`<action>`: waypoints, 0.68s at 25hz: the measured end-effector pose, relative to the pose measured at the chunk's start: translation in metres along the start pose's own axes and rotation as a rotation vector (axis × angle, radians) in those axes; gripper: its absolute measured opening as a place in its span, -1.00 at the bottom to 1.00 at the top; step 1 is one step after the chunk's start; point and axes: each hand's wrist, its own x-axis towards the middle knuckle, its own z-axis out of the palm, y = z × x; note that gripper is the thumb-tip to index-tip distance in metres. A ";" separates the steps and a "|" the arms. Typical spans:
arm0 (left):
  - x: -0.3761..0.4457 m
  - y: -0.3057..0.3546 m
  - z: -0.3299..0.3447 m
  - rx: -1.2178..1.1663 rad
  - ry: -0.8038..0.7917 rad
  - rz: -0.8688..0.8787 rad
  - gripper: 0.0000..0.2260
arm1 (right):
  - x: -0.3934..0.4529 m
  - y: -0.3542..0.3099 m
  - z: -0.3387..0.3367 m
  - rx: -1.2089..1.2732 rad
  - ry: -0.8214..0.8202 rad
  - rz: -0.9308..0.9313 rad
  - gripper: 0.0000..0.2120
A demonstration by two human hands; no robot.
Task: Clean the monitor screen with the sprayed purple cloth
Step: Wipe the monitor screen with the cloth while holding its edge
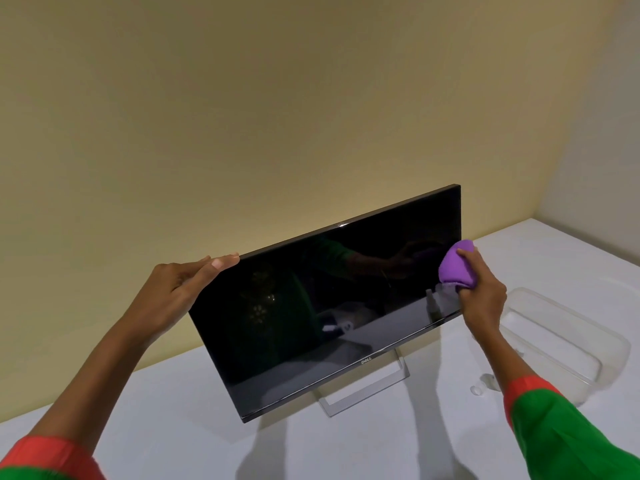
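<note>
- While our left hand (180,289) rests flat and open against the monitor (329,306) at its upper left corner, it stands on the white table (173,410).
- Our right hand (485,292) clutches the purple cloth (455,263), pressed to the screen's right edge.

Purple cloth (456,263), black monitor screen (325,306)

Monitor (325,306) on table (173,410), before wall (277,98); tray (561,341) at right.
</note>
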 end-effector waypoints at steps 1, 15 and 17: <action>0.000 0.001 0.001 0.004 0.005 0.003 -0.69 | -0.003 -0.002 0.005 0.051 0.019 0.064 -0.34; 0.000 -0.005 -0.001 -0.031 -0.003 0.042 -0.57 | -0.100 -0.054 0.059 0.293 -0.003 0.320 -0.35; 0.001 -0.006 0.000 -0.022 0.000 0.051 -0.64 | -0.116 -0.072 0.064 0.302 -0.014 0.302 -0.35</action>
